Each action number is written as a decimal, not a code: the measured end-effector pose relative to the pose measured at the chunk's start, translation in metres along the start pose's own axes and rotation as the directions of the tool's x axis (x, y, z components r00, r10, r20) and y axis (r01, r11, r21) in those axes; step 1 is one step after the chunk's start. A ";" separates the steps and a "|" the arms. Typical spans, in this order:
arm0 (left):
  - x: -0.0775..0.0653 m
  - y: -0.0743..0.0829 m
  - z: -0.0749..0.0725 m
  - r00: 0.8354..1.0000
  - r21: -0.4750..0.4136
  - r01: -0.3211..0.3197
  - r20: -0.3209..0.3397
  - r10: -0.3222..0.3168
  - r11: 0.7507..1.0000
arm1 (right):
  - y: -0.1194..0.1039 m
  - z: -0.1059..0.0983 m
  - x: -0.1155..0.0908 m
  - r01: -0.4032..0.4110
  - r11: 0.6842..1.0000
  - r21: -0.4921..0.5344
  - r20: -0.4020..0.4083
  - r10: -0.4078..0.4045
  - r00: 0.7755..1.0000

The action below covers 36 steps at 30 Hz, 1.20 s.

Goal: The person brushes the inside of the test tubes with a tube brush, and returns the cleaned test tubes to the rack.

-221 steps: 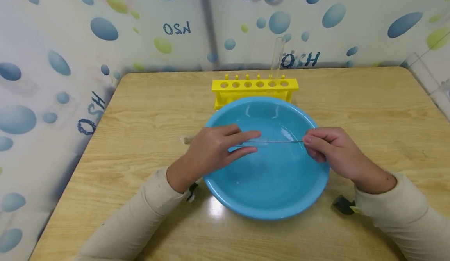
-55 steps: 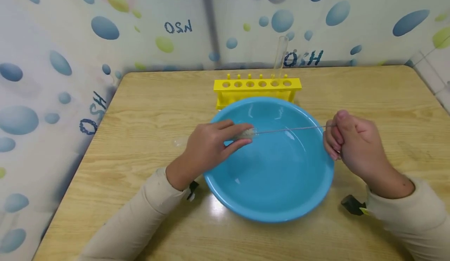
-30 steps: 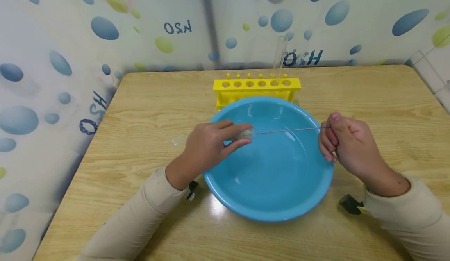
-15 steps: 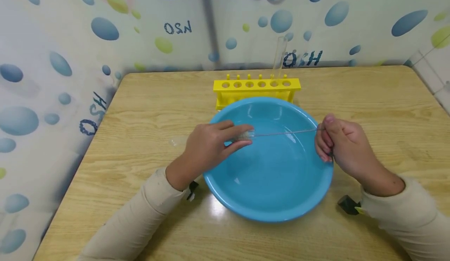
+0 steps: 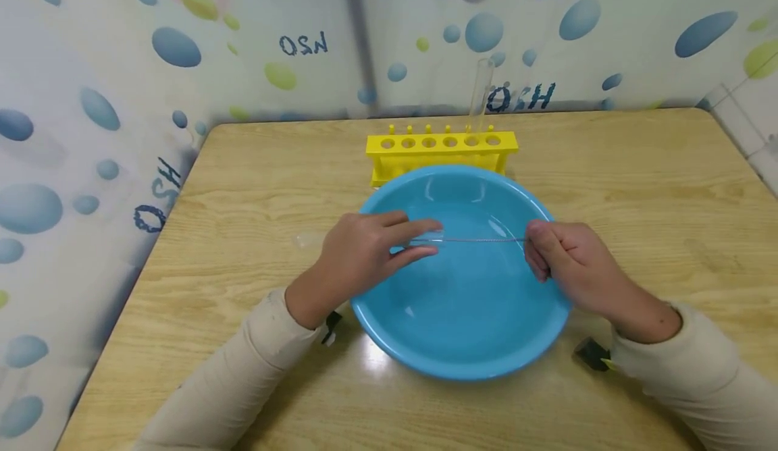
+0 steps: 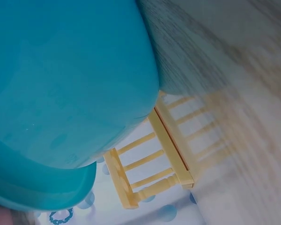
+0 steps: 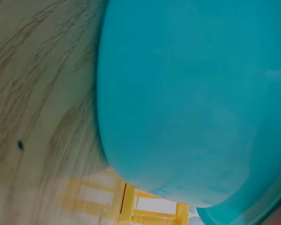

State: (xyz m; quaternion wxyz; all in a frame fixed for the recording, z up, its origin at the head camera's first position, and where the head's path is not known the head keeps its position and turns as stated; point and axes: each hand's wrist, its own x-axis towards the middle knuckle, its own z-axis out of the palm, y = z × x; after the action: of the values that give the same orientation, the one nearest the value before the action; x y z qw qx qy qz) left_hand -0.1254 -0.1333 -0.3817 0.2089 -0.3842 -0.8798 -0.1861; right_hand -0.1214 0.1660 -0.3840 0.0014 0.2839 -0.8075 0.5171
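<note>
Over the blue basin (image 5: 471, 302), my left hand (image 5: 358, 252) holds a clear glass test tube (image 5: 308, 240) lying sideways. Its rounded end pokes out left of the hand, and its mouth points right between thumb and fingers. A test tube brush (image 5: 480, 240) runs into the mouth, with only its thin twisted-wire handle showing. The bristles are hidden behind my left hand. My right hand (image 5: 574, 258) grips the wire above the basin's right rim. Both wrist views show mostly the basin's outer wall (image 6: 75, 84) (image 7: 178, 93), with no clear sight of the fingers.
Behind the basin stands a yellow test tube rack (image 5: 440, 146), with another clear test tube (image 5: 480, 93) upright in one hole. The wooden table (image 5: 267, 181) meets a wall sheet (image 5: 340, 86) with blue and green spots at the back and left.
My right hand has moved left toward the tube, and the bristles seen at its mouth earlier are now inside. The same deep position appears in the oldest frame. My left hand stays nearly still.
</note>
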 end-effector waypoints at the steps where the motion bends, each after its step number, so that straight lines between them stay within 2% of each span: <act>1: 0.000 0.000 0.000 1.000 0.003 -0.007 0.000 0.007 1.000 | 0.000 0.000 0.000 0.010 1.000 -0.022 0.015 -0.009 1.000; 5: 0.000 -0.001 -0.001 1.000 0.007 -0.021 0.008 0.021 1.000 | 0.000 0.002 0.001 0.037 0.992 -0.122 0.081 -0.027 0.996; 9: 0.000 0.000 -0.001 1.000 -0.001 -0.007 0.006 0.007 1.000 | -0.001 0.003 0.002 0.031 0.987 -0.155 0.093 -0.017 0.996; 12: 0.000 0.000 -0.001 1.000 -0.002 0.008 -0.001 -0.008 1.000 | -0.002 0.002 0.003 0.000 0.992 -0.124 0.069 0.009 0.998; 18: -0.001 0.000 0.002 0.999 -0.001 0.045 0.005 -0.045 0.999 | -0.002 -0.004 0.002 -0.092 0.996 0.009 0.014 0.092 0.996; 21: 0.000 0.000 0.002 0.999 -0.004 0.051 0.001 -0.051 0.999 | -0.002 -0.007 0.003 -0.101 0.993 0.054 0.001 0.102 0.995; 23: 0.001 0.000 0.002 0.999 0.002 0.043 -0.005 -0.043 0.999 | -0.001 -0.010 0.003 -0.118 0.990 0.076 0.019 0.117 0.993; 29: 0.002 0.001 0.002 1.000 0.018 0.011 -0.007 -0.011 1.000 | 0.000 -0.020 0.003 -0.162 0.970 0.182 0.139 0.137 0.981; 36: 0.002 0.001 0.001 0.999 0.006 0.039 -0.011 -0.039 0.999 | 0.001 -0.018 0.004 -0.119 0.984 0.129 0.099 0.107 0.989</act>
State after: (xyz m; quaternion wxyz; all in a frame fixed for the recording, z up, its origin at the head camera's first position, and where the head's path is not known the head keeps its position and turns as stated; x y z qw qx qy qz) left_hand -0.1265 -0.1310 -0.3814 0.2113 -0.3655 -0.8864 -0.1897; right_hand -0.1302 0.1794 -0.3756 -0.0842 0.2604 -0.7847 0.5561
